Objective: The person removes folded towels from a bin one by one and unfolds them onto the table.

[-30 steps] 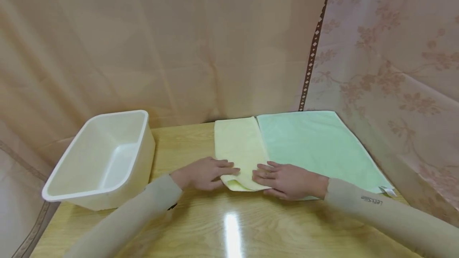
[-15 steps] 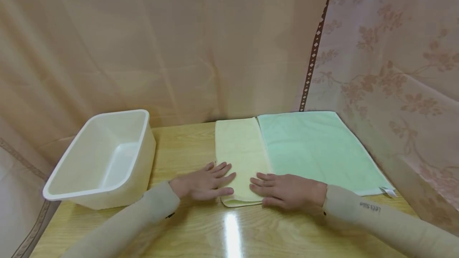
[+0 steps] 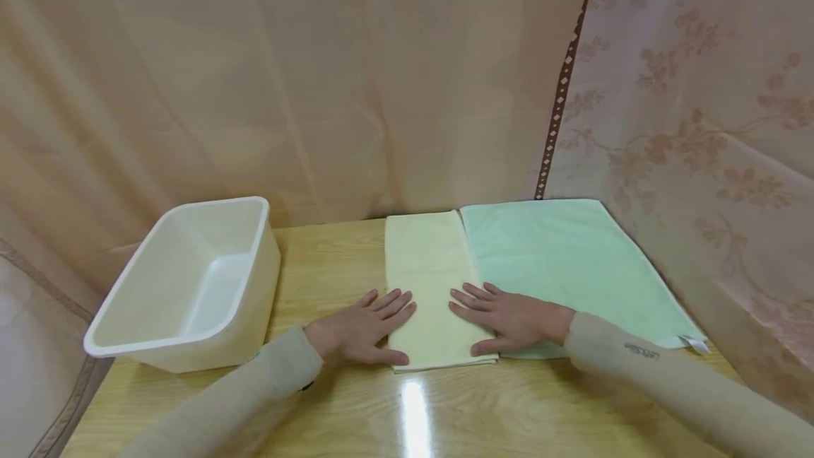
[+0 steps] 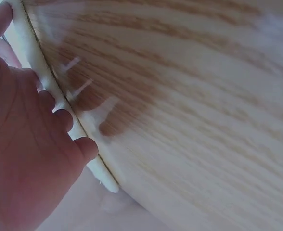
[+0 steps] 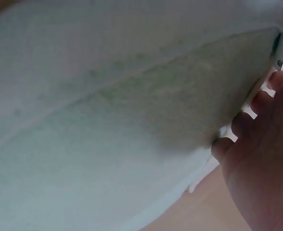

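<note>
A folded pale yellow towel (image 3: 426,253) lies flat on the wooden table, its near edge toward me. My left hand (image 3: 359,327) rests with spread, straight fingers on the towel's left side; in the left wrist view that hand (image 4: 31,144) lies along the towel's edge (image 4: 103,175). On the right side of the same towel my right hand (image 3: 515,316) presses with fingers straight and spread. Beneath my right wrist is a mint green towel (image 3: 566,260), spread flat beside the yellow one. The right wrist view shows the green towel (image 5: 98,134) near my right hand (image 5: 266,149).
A white plastic basin (image 3: 254,302) stands on the left of the wooden table (image 3: 331,408), and nothing shows inside it. Beige curtains (image 3: 305,90) hang behind the table. A flowered curtain (image 3: 718,126) runs along the right side. A small white tag (image 3: 696,345) sticks out at the green towel's corner.
The yellow towel's near end, curled up earlier, has come down flat and further toward me. My hands have spread their fingers on it, the right hand shifting slightly.
</note>
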Available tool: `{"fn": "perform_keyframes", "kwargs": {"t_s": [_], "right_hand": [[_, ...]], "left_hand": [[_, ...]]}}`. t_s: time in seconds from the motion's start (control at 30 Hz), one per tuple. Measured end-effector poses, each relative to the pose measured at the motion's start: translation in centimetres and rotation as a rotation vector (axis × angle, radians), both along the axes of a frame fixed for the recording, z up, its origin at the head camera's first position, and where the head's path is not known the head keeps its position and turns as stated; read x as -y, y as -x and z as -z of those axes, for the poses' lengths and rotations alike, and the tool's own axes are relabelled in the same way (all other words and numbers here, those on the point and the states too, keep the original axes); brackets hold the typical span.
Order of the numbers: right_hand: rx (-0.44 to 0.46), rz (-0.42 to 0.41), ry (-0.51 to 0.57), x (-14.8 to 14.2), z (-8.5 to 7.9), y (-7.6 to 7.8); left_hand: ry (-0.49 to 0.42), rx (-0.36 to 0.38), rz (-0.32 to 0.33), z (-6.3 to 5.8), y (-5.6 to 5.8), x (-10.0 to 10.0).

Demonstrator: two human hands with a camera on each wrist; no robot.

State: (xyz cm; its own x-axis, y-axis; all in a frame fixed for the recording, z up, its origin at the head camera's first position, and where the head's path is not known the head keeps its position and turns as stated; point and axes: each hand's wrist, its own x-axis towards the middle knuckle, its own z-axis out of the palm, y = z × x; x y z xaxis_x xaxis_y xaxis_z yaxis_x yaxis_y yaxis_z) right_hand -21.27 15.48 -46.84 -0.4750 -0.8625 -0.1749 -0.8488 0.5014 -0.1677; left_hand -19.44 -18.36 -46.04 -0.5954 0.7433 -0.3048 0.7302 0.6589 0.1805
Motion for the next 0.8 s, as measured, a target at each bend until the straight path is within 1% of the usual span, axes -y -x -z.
{"fn": "perform_keyframes", "kwargs": {"t_s": [0.17,0.33,0.4,0.5,0.57,0.63,0.7,0.8], "right_hand": [[-0.001,-0.004,0.022,-0.1,0.1,-0.2],[-0.004,-0.01,0.034,-0.2,0.2,-0.3],[-0.003,-0.01,0.036,-0.2,0.1,-0.2],[-0.004,0.013,0.06,-0.3,-0.2,0.5],[-0.018,0.06,0.076,-0.4,-0.6,1.5],[-0.036,0.132,0.102,-0.4,-1.1,2.8],[-0.061,0.227,0.098,-0.4,-1.5,4.4],[-0.083,0.367,0.08,-0.3,-1.6,7.0]], "left_hand": [[-0.001,-0.009,0.007,0.3,-0.1,-0.1],[-0.01,-0.01,0.012,0.3,-0.2,-0.2],[-0.009,-0.014,0.014,0.1,-0.2,-0.2],[-0.006,-0.036,0.016,-0.3,-0.2,-0.4],[-0.017,-0.056,0.023,-0.6,-0.2,-0.7],[-0.029,-0.067,0.036,-0.9,-0.4,-1.5],[-0.051,-0.077,0.058,-1.0,-0.8,-2.8],[-0.071,-0.075,0.092,-1.3,-1.5,-5.3]]}}
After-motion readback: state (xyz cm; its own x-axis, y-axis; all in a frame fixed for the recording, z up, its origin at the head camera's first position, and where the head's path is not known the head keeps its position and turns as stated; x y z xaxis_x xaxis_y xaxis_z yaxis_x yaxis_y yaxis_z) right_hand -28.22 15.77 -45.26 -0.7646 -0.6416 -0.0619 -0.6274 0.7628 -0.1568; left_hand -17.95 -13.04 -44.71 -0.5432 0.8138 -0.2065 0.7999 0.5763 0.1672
